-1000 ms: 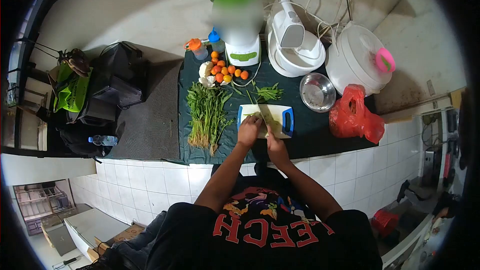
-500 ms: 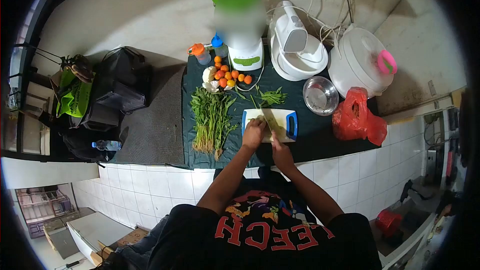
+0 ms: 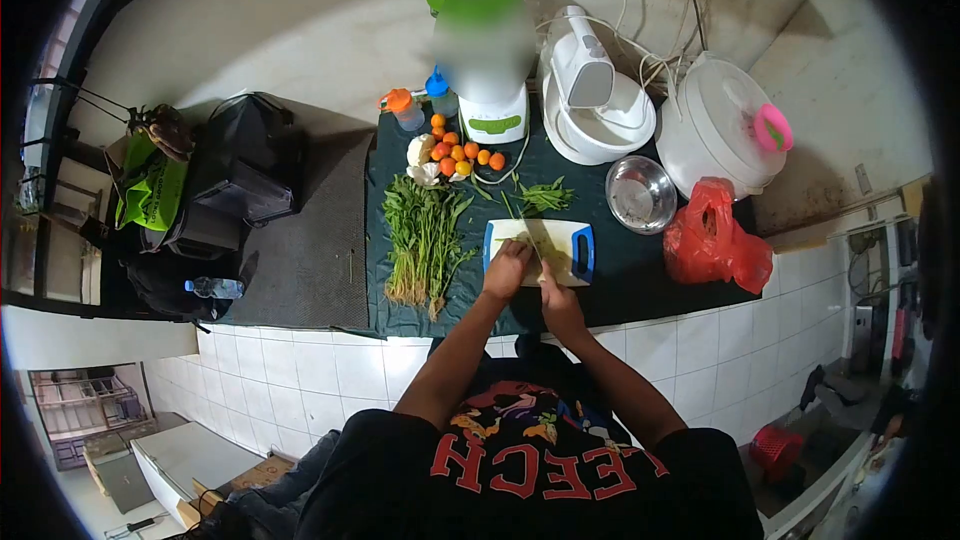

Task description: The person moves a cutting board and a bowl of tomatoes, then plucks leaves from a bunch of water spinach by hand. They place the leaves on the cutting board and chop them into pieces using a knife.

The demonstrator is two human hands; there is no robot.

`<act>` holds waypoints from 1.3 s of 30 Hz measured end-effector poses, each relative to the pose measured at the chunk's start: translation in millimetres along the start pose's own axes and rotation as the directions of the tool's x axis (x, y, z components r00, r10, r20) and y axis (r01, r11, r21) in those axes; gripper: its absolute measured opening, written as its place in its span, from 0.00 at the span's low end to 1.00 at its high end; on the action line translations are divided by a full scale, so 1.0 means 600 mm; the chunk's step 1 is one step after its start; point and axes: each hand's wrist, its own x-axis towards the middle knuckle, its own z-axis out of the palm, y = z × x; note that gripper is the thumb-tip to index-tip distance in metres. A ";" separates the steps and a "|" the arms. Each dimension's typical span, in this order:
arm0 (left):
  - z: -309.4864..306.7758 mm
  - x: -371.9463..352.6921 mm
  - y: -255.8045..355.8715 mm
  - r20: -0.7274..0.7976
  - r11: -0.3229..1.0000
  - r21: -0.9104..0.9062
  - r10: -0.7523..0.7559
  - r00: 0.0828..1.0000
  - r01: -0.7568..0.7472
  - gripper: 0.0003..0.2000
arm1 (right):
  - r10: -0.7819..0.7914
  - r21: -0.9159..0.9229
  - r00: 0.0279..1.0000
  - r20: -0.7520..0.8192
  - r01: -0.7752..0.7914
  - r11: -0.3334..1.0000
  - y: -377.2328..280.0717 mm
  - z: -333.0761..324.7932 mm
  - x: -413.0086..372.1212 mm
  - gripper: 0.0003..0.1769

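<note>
A white cutting board (image 3: 561, 270) with blue ends lies at the table's front edge. My left hand (image 3: 508, 266) is closed on thin green stems over the board's left half. My right hand (image 3: 560, 302) grips a knife (image 3: 533, 243) by its handle at the board's near edge, its blade pointing away beside my left fingers. Cut greens (image 3: 546, 196) lie in a small pile just beyond the board. To the left spreads a large bunch of leafy greens (image 3: 424, 235) with its roots toward me.
Tomatoes (image 3: 457, 153) and a white vegetable (image 3: 421, 149) lie behind the greens. Farther back stand a blender (image 3: 492, 120), two bottles and a mixer (image 3: 588, 75). A metal bowl (image 3: 641, 195), red bag (image 3: 717, 240) and large white container (image 3: 715, 130) are at the right.
Both hands remain over the board in nearly the same place. My right hand has shifted very slightly, and the view has moved a little.
</note>
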 end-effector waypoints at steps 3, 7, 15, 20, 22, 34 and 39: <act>0.000 0.000 0.000 0.009 1.000 -0.003 -0.006 1.000 0.006 0.12 | -0.054 0.074 0.996 -0.069 0.059 0.995 0.013 0.016 0.007 0.30; -0.010 0.010 0.013 0.040 0.999 -0.002 -0.033 0.999 0.033 0.13 | -0.047 0.077 0.997 -0.067 0.053 0.996 0.004 0.017 0.039 0.31; -0.006 0.018 0.023 -0.026 0.998 -0.009 -0.061 0.998 0.061 0.11 | -0.127 0.025 0.983 -0.134 0.131 0.991 -0.003 -0.012 0.023 0.30; 0.001 0.016 0.009 0.012 1.000 0.021 -0.001 1.000 0.000 0.13 | -0.031 0.092 0.994 -0.102 0.041 0.995 0.004 0.003 0.008 0.29; -0.007 0.018 0.011 0.013 1.000 0.017 0.019 1.000 -0.019 0.13 | 0.011 0.087 0.998 -0.068 -0.005 0.996 -0.008 0.000 0.017 0.29; 0.007 0.027 0.022 -0.008 0.989 -0.029 -0.142 0.990 0.142 0.08 | -0.008 0.116 1.000 0.030 0.004 0.993 -0.007 -0.024 0.017 0.28; -0.002 0.028 0.029 -0.031 0.987 -0.068 -0.146 0.989 0.143 0.08 | 0.035 0.066 0.998 0.051 -0.038 0.997 0.013 -0.002 0.027 0.29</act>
